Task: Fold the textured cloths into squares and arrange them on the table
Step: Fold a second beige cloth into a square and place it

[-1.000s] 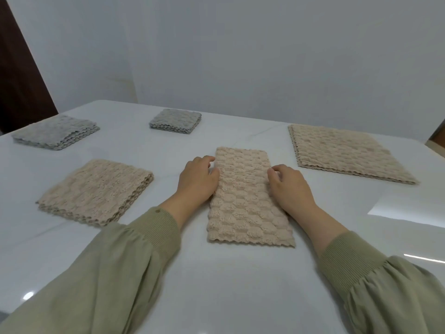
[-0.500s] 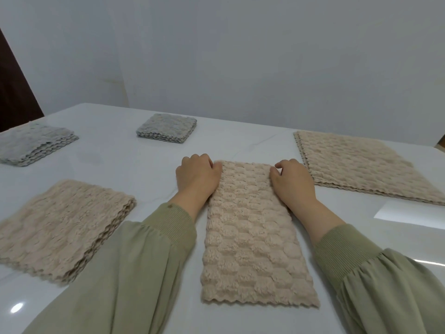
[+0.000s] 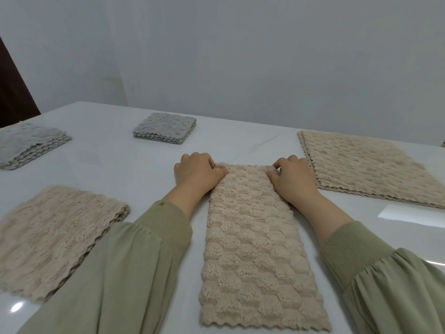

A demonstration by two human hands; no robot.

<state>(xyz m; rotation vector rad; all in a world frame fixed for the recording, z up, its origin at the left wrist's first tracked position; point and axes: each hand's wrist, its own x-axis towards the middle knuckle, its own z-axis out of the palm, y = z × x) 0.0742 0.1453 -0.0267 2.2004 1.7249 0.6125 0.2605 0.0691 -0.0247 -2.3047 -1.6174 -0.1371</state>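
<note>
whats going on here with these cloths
A person is folding a beige cloth in the middle of the table. The left hand and right hand each pinch a far corner; it lies as a long strip, not yet a square. A folded beige stack sits to the left, two grey stacks farther back, flat beige cloths on the right.

Soft, even, somewhat dim light filled the scene; shadows were faint. The glossy surface (image 3: 108, 165) showed bright glare patches at right and in the lower left corner. Wide-angle stretch warped the edges, where the beige pile (image 3: 48, 237) looked blurred.
</note>
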